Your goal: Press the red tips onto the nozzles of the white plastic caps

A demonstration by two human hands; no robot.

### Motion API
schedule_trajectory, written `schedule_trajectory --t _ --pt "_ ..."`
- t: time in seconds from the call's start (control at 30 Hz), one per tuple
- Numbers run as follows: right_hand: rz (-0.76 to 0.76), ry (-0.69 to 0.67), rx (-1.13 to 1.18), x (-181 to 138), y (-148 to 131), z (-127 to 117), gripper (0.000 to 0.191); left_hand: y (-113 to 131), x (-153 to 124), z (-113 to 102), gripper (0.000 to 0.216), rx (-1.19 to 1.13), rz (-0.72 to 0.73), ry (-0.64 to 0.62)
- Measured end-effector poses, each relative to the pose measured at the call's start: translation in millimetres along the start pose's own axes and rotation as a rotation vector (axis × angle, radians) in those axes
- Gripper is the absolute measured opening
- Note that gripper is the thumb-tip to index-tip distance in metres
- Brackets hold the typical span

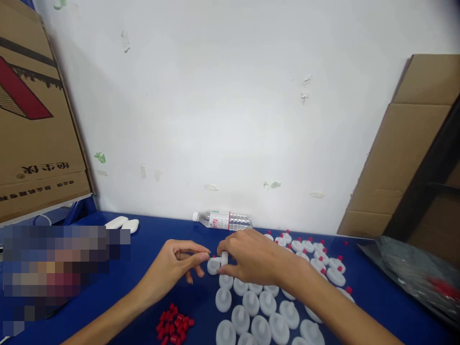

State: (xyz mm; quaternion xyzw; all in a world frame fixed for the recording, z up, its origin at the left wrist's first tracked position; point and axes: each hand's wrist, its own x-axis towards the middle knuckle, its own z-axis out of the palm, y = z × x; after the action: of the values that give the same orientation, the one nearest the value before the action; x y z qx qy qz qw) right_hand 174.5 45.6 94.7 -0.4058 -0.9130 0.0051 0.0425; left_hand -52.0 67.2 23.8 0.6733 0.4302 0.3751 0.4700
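Note:
A white translucent round plastic piece with a spout (224, 258) is held on edge between the thumb and fingers of my right hand (247, 254). Its spout points left, toward my left hand (185, 258). The thumb and index finger of that hand are pinched together at the spout's tip; whatever is between them is hidden. Below and right of my hands, several similar white pieces (251, 303) lie on the blue table with bare spouts up. Farther right, several white pieces with red caps (337, 263) are grouped. Loose red caps (174, 326) form a pile below my left hand.
A clear plastic bottle (224, 220) lies on its side by the white wall (230, 105). Two white objects (122, 224) rest at the back left. Cardboard boxes (39, 120) flank the table (151, 235). A grey plastic bag (413, 268) is at the right.

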Motion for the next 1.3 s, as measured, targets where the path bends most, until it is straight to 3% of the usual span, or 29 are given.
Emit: schedule_trajectory --t 0.53,0.7,0.97,1.13,1.3 --pt "-0.041 0.120 0.032 -0.1 0.3 3.5 0.031 -5.7 0.8 1.0 0.042 0.093 0.004 -0.036" --pt "-0.114 0.185 0.007 1.6 -4.3 6.5 0.024 0.6 -9.0 5.5 0.038 0.242 0.136 -0.064" --pt "-0.209 0.274 -0.011 4.5 -9.0 8.8 0.013 1.3 -11.0 5.6 0.046 0.127 0.167 -0.113" --pt "-0.202 0.283 -0.005 9.2 -10.0 17.1 0.021 -2.7 -6.3 0.7 0.050 0.129 0.149 -0.143" --pt "-0.176 0.246 -0.015 9.9 -10.4 14.1 0.018 5.8 -4.0 -2.0 0.051 0.261 0.170 -0.155"
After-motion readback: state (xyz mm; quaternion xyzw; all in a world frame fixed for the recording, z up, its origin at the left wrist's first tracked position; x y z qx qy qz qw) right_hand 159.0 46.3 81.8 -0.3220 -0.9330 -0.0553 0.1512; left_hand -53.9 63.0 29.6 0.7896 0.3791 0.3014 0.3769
